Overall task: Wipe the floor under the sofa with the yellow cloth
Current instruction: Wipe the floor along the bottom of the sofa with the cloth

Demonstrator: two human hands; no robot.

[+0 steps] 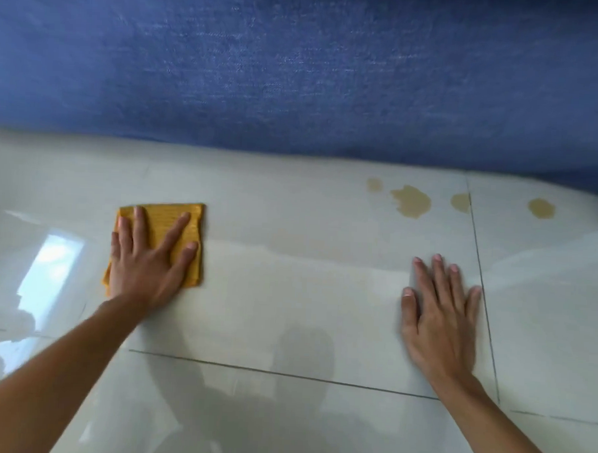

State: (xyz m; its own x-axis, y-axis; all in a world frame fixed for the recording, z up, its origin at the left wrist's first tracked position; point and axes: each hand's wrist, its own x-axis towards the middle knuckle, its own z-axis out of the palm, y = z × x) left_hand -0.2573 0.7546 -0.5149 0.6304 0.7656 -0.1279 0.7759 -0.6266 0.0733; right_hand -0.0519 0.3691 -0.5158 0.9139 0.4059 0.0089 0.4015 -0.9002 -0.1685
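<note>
Your left hand [145,264] lay flat on the yellow cloth [184,228], fingers spread wide and straight, pressing the folded square onto the floor [287,294] rather than gripping it; nothing was pinched between the fingers. The cloth sat on the pale glossy tiles to the left of the middle, its far edge near the lower edge of the blue sofa [297,72] but not touching it, and its near left corner stuck out from under the heel of your palm. Your right hand [437,314] was well apart from the cloth, planted palm down on bare tile with the fingers open and slightly fanned, holding nothing. Just beside its little finger ran a dark grout line [483,296], which crossed another grout line nearer to you. Beyond your right hand, close to the sofa's edge, a row of four yellowish-brown stains [411,201] marked the floor: a faint small one on the left, a large blotch next to it, a third lying against the grout line, and a fourth on the next tile to the right. The tiles reflected a bright window patch at the left. A pale object showed at the right edge, too cut off to identify.
</note>
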